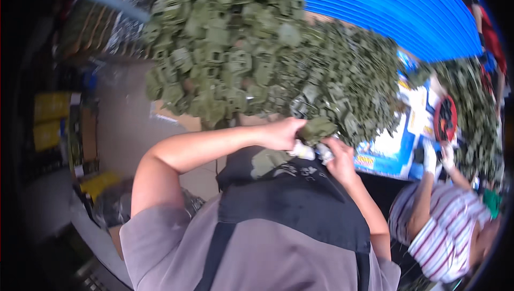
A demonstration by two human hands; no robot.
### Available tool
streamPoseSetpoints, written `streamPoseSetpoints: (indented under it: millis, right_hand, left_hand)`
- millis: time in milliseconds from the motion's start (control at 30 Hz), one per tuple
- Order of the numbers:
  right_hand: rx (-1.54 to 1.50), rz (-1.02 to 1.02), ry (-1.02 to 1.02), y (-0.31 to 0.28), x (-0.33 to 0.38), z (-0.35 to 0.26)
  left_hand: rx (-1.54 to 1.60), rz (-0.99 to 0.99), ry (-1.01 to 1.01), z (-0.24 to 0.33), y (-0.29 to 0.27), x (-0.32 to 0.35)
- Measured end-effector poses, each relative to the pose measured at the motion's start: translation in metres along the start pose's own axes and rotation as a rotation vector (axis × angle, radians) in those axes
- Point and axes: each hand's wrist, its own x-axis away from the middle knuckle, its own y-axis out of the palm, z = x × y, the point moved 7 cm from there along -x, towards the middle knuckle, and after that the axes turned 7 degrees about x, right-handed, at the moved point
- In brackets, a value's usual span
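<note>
A small olive-green plastic part (317, 128) sits at the near edge of a great heap, held between two bare hands just above the person's chest. The left hand (282, 133) is curled closed over the part's left side, its forearm reaching in bent from the lower left. The right hand (338, 158) is closed too, its fingers (325, 153) wrapped in pale tape or finger covers and pinching at the part's lower right; a second pale-wrapped fingertip shows just beside it.

The person wears a grey short-sleeved shirt under a dark apron (292, 200) with a faint pale design at the top.

Beyond the hands, the heap of green parts (257, 50) fills the middle of the view, blurred, many pieces alike and tangled together, spreading right over the desk (176, 119), of which only a tan strip shows at the heap's left edge. Blue-and-white printed cardboard (393, 149) lies on the right side of the heap.

At the lower right, a co-worker in a striped shirt (447, 232) stands near, with white-gloved hands (438, 157) raised at a round red-and-black object (445, 119).

Above, a bright blue ribbed sheet (407, 7) curves across the upper right. To the left lies a bare grey-brown floor (120, 125), with yellow crates (51, 117) stacked at the far left and dark clutter near the lower left, too blurred to tell apart.
</note>
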Motion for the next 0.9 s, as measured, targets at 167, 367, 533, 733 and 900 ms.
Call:
streamPoseSetpoints:
  millis: [167,367,533,733,900]
  right_hand:
    - [-0.16,0.189,0.325,-0.059,-0.03,0.1]
    - [0.447,0.317,0.45,-0.011,-0.007,0.223]
    - [0.176,0.319,0.454,-0.05,-0.009,0.174]
    - [-0.108,-0.211,-0.056,-0.023,-0.018,-0.031]
    - [-0.043,-0.45,-0.176,0.002,-0.021,-0.059]
  left_hand:
    - [0.794,0.397,-0.022,-0.016,-0.037,0.017]
    - [1.294,0.731,-0.045,-0.06,-0.039,0.028]
    - [1.387,0.675,-0.071,-0.074,-0.011,0.034]
    - [1.372,0.651,-0.071,-0.076,0.005,0.023]
    - [1.066,0.567,-0.092,-0.072,0.0,0.013]
